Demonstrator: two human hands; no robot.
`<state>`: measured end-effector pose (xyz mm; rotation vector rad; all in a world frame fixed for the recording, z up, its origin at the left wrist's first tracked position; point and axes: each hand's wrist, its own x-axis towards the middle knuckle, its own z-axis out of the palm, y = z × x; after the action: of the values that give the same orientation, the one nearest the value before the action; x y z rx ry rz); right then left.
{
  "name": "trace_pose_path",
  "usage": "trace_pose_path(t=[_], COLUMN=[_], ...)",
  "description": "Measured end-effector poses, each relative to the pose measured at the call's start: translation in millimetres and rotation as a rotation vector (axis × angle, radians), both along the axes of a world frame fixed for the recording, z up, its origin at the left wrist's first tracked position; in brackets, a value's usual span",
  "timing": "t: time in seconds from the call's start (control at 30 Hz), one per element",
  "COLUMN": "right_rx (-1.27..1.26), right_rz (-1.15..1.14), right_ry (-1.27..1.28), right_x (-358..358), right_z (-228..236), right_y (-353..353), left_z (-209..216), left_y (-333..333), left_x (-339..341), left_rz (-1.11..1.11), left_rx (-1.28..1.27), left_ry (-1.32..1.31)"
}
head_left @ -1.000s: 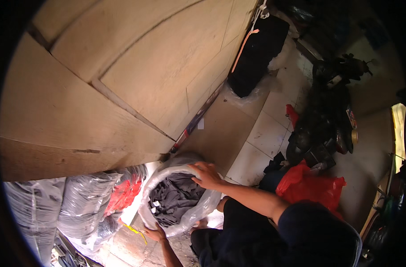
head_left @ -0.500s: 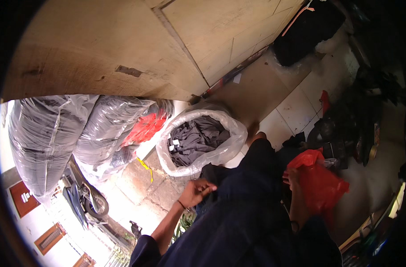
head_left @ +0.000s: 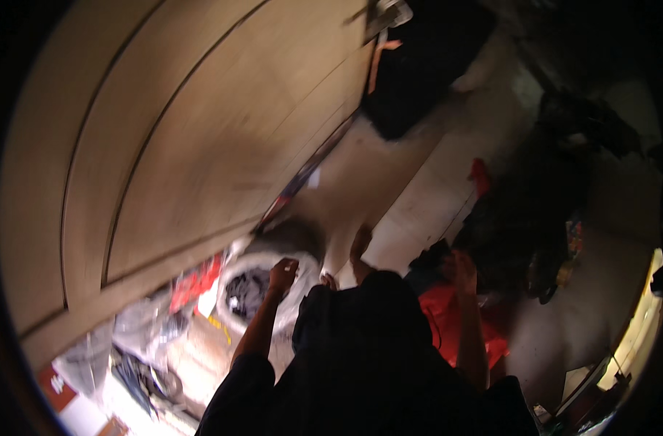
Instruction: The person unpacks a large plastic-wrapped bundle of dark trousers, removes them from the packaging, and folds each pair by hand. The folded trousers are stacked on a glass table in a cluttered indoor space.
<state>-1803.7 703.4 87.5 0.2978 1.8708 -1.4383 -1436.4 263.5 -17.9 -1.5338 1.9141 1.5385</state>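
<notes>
My left hand (head_left: 283, 276) is raised over the right side of a clear plastic sack (head_left: 270, 320) filled with dark grey cloth (head_left: 246, 292). Its fingers are half curled, with a gap by the thumb, and nothing shows in it. On the other side, my right hand (head_left: 461, 272) is blurred, its fingers loosely spread and holding nothing that I can see. That forearm passes over a red plastic bag (head_left: 448, 309) on the floor. A bundle of dark cloth (head_left: 429, 261) lies just left of the right hand.
A large wooden panel (head_left: 215, 138) fills the upper left. Farther along it stands a black bundle (head_left: 426, 65). Dark heaped items (head_left: 527, 218) crowd the right side. Clear bags (head_left: 143, 327) and a parked motorbike (head_left: 146, 378) are outside at lower left. A bare foot (head_left: 360, 247) shows on the tiles.
My view has turned and moved toward the wooden panel, so the sack now appears lower and farther left. My left hand has risen and moved forward. The right hand has moved from beside the red bag to beyond it.
</notes>
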Motion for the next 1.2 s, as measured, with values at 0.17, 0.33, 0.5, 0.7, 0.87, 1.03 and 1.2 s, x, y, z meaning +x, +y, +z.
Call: trace_pose_path(t=[0.17,0.33,0.5,0.7,0.87,1.03,1.2], right_rx=[0.172,0.389,0.386,0.206,0.163,0.548,0.308], right_rz=[-0.12,-0.007,0.013,-0.279,-0.241,0.056,-0.161], right_ry=[-0.043,-0.208,-0.293,-0.212,0.268,0.25,0.114], right_x=[-36.1,-27.6,-36.2,-99.3,-204.9,-374.1,-555.0], right_z=[28.2,-7.7,-34.5,-31.9,8.3,29.5,19.4], right_y=[28.5,48.0,34.3,-5.7,-17.1,3.3,76.8], left_z=[-36.9,-46.6,-31.9,76.0,148.4,104.9,31.5], left_y=[-0.6,9.4,-29.6,-80.7,-48.1,9.4,35.5], left_x=[-81.1,-60.9,-150.6,-380.3,-536.9,-732.1,-869.9], left_rz=[-0.473,-0.389,-0.271,-0.468,-0.882,-0.624,-0.761], left_rx=[-0.296,-0.108,-0.13,0.202,0.102,-0.349,-0.51], left_ry=[-0.068,-0.258,0.039,0.166,0.158,0.388,0.408])
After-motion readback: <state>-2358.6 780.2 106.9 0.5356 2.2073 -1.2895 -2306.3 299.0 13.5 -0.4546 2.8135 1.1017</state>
